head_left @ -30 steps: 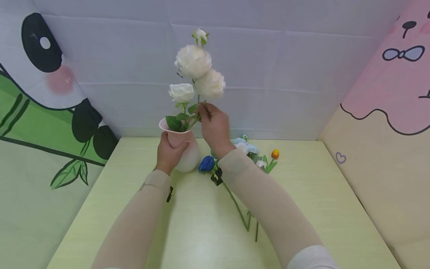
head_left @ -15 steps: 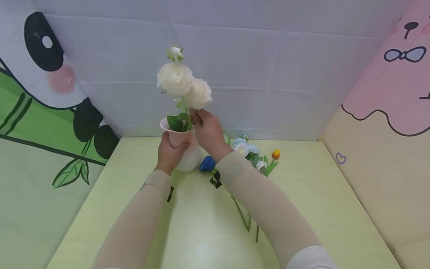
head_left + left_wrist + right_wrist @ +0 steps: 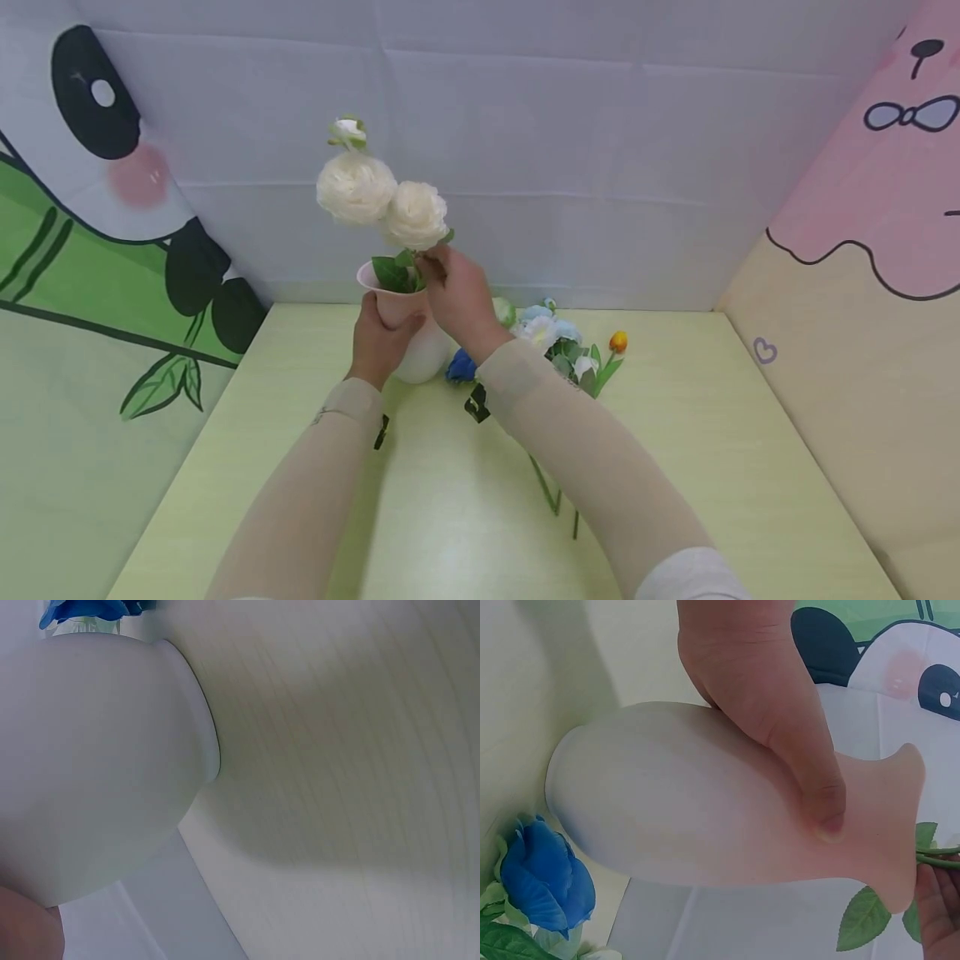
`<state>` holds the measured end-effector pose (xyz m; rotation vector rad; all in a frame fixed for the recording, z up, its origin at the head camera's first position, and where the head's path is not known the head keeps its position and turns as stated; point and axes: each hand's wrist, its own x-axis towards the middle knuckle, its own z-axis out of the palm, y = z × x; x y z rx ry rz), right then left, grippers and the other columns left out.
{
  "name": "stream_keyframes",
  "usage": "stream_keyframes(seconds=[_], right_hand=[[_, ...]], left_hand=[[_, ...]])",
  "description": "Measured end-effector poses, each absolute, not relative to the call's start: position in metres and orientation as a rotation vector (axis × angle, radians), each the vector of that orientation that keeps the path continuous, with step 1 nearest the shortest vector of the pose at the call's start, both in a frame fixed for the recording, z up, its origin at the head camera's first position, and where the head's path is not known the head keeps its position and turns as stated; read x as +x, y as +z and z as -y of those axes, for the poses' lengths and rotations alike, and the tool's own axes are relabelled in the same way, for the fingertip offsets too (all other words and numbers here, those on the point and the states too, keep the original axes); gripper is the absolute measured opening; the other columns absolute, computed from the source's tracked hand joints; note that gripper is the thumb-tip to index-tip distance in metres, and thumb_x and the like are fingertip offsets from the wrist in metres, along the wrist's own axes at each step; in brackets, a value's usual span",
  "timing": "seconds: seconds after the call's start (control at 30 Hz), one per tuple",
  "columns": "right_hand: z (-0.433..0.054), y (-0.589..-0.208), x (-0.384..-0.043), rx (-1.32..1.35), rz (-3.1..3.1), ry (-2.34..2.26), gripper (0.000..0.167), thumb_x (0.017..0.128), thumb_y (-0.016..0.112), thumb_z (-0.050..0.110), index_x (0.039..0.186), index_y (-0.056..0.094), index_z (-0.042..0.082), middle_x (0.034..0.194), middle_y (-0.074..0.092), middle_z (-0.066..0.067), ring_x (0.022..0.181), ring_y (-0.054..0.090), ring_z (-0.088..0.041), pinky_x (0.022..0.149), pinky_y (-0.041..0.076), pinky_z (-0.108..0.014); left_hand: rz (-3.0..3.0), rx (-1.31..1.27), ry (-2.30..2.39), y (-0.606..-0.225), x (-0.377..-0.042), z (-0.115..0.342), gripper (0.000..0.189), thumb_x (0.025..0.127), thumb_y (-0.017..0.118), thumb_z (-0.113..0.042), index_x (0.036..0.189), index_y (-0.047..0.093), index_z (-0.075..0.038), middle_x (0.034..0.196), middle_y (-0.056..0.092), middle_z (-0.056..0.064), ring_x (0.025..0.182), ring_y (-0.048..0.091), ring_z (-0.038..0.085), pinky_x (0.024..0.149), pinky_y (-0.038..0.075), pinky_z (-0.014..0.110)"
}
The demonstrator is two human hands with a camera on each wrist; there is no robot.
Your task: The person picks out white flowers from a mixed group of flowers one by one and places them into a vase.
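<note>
My left hand (image 3: 379, 340) grips the neck of a pink-to-white vase (image 3: 420, 357), which stands upright on the table; its thumb lies across the front. At the vase's mouth, my right hand (image 3: 467, 302) pinches green flower stems (image 3: 945, 862). Above that hand, two full cream-white blooms (image 3: 356, 187) and a white bud (image 3: 347, 132) lean to the left. Green leaves (image 3: 392, 275) show at the rim. In the right wrist view the vase (image 3: 667, 802) fills the middle, with the left hand (image 3: 769, 705) round it. How deep the stems reach is hidden by the vase wall.
A blue rose (image 3: 461, 367) lies right of the vase base. Beyond the right forearm lie pale blue and white flowers (image 3: 540, 329) and an orange tulip (image 3: 617, 342), with loose stems (image 3: 547, 487) pointing forward. A cloth backdrop (image 3: 562, 167) stands behind the table (image 3: 712, 467).
The cream-white blooms and bud have swung left and down as my right hand moved slightly left and lower. A white rose at the vase is now hidden behind them. My left hand stays put.
</note>
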<state>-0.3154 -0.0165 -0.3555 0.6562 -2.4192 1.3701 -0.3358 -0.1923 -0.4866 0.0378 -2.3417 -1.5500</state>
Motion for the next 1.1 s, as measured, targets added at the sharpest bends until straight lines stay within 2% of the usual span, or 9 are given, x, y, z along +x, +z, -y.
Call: stream_keyframes(seconds=[0.2,0.7,0.9,1.1], right_hand=[[0.019,-0.357,-0.315,0.621,2.450,1.392,0.022,0.107,0.059,0.024,0.121,0.071,0.012,0.114,0.072,0.001,0.108,0.066,-0.015,0.090,0.054,-0.027],[0.026,-0.358,-0.320,0.642,2.493,1.224,0.019,0.104,0.063,0.019,0.117,0.073,0.012,0.113,0.073,-0.001,0.106,0.066,-0.016,0.091,0.052,-0.025],[0.030,-0.356,-0.322,0.663,2.517,1.095,0.021,0.104,0.062,0.020,0.119,0.074,0.013,0.113,0.073,-0.001,0.105,0.066,-0.017,0.092,0.052,-0.027],[0.034,-0.353,-0.323,0.659,2.533,0.993,0.020,0.105,0.062,0.021,0.118,0.075,0.013,0.112,0.073,0.000,0.104,0.067,-0.017,0.091,0.053,-0.029]], left_hand=[[2.365,0.079,-1.546,-0.484,-0.334,0.193,0.093,0.082,0.080,-0.059,0.149,0.038,-0.010,0.138,0.057,0.017,0.119,0.058,0.034,0.100,0.048,0.057],[2.334,0.052,-1.530,-0.490,-0.339,0.194,0.085,0.081,0.081,-0.058,0.140,0.044,-0.009,0.129,0.061,0.016,0.111,0.060,0.032,0.093,0.050,0.054],[2.352,0.067,-1.549,-0.486,-0.337,0.193,0.091,0.079,0.080,-0.063,0.145,0.042,-0.011,0.133,0.060,0.015,0.113,0.061,0.032,0.094,0.050,0.054],[2.360,0.057,-1.554,-0.485,-0.337,0.193,0.092,0.082,0.079,-0.059,0.149,0.039,-0.012,0.136,0.059,0.016,0.115,0.060,0.033,0.096,0.050,0.055]])
